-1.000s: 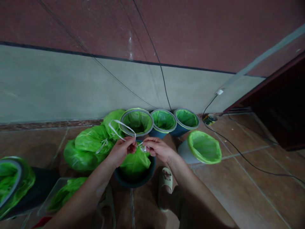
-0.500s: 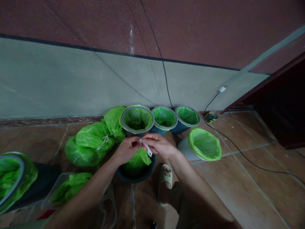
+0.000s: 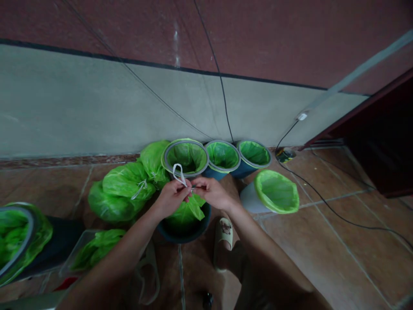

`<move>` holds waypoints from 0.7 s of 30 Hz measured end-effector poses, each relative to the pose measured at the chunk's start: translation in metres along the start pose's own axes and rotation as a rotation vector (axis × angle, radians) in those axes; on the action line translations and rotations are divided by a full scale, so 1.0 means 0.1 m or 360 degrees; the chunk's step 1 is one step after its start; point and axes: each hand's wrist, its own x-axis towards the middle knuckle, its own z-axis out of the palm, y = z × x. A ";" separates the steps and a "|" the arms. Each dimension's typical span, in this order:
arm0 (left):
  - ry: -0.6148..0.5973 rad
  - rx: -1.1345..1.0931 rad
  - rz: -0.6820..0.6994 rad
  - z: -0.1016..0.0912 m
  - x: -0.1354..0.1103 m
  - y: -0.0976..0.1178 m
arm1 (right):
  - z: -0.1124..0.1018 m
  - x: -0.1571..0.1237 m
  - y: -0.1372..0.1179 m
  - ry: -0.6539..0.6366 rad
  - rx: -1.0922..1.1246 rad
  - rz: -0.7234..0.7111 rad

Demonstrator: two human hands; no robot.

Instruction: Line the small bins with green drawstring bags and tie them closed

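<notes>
My left hand (image 3: 174, 197) and my right hand (image 3: 213, 193) meet over a dark blue trash bin (image 3: 185, 237). Both pinch a white drawstring (image 3: 178, 170), whose loop sticks up above my left fingers. Below my fingers, the gathered top of a green trash bag (image 3: 187, 213) rises out of that bin. The part of the drawstring between my fingertips is mostly hidden.
Tied green bags (image 3: 124, 185) lie to the left. Three lined bins (image 3: 222, 157) stand along the wall, and a white lined bin (image 3: 250, 199) leans at right. A clear box (image 3: 77, 245) holds green bags beside another bin (image 3: 24, 241). A black cable (image 3: 338, 219) crosses the floor.
The white drawstring loop, which hung down by my right fingers, now stands up above my left hand. My hands stay close together over the bin.
</notes>
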 end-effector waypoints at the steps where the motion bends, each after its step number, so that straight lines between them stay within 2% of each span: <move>1: 0.0027 -0.0018 -0.0052 0.00 0.00 0.01 | -0.02 0.00 0.01 0.0080 -0.0126 0.0019; 3: 0.0067 -0.0080 -0.0183 0.00 -0.02 0.03 | -0.06 -0.01 0.00 0.0189 -0.0308 0.0082; 5: 0.0112 -0.0200 -0.0322 0.00 -0.02 0.04 | -0.07 -0.02 -0.03 0.0215 -0.0340 0.0138; 8: 0.0170 -0.0437 -0.0490 -0.02 -0.02 0.02 | -0.06 -0.04 -0.06 0.0149 -0.0228 0.0169; 10: 0.0207 -0.0519 -0.0513 -0.04 -0.01 0.00 | -0.04 -0.05 -0.06 0.0041 -0.0161 0.0169; 12: 0.0284 -0.0421 -0.0399 -0.06 0.01 -0.02 | -0.02 -0.06 -0.03 -0.0075 -0.0172 0.0174; 14: 0.0345 -0.0172 -0.0178 -0.08 0.03 -0.03 | -0.02 -0.06 0.01 -0.0151 -0.0237 0.0175; 16: 0.0301 0.0063 0.0028 -0.09 0.04 -0.03 | -0.04 -0.05 0.03 -0.0184 -0.0290 0.0177; 19: 0.0184 0.0224 0.0185 -0.09 0.04 -0.03 | -0.07 -0.05 0.01 -0.0161 -0.0339 0.0192; 21: 0.0181 0.0310 0.0260 -0.08 0.03 -0.04 | -0.08 -0.04 0.01 -0.0063 -0.0361 0.0191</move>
